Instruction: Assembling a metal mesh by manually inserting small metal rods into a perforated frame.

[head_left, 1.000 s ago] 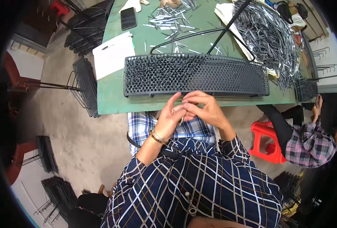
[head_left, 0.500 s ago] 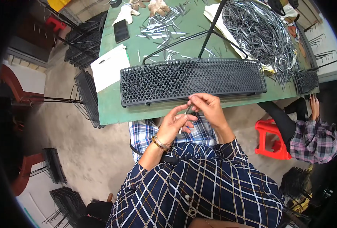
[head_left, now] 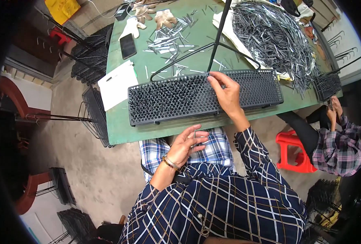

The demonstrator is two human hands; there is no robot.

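Observation:
A long black perforated rack (head_left: pixel 245 87) lies across the near side of the table. Dark thin pieces fill the holes of its left part; holes on the right look bare. Over the far edge, near its middle, my right hand (head_left: pixel 228 95) pinches thumb and fingers together at a hole; whatever sits in the pinch is too small to make out. Lower down, in front of the table edge, my left hand (head_left: pixel 182 148) is palm up with half-curled fingers, loosely holding a thin metal strip (head_left: pixel 195 133).
A big heap of thin metal strips (head_left: pixel 272 36) lies in a white sack at the back right. Loose strips (head_left: pixel 166 42), gloves (head_left: pixel 132 27), a phone (head_left: pixel 128 46) and white paper (head_left: pixel 117 85) are on the table (head_left: pixel 121 130). Another person (head_left: pixel 339 142) sits at the right by a red stool (head_left: pixel 292 152).
My right hand has left my left hand and moved up and away to the rack's far edge. My left hand stays low, its fingers a little more spread. The view has shifted slightly.

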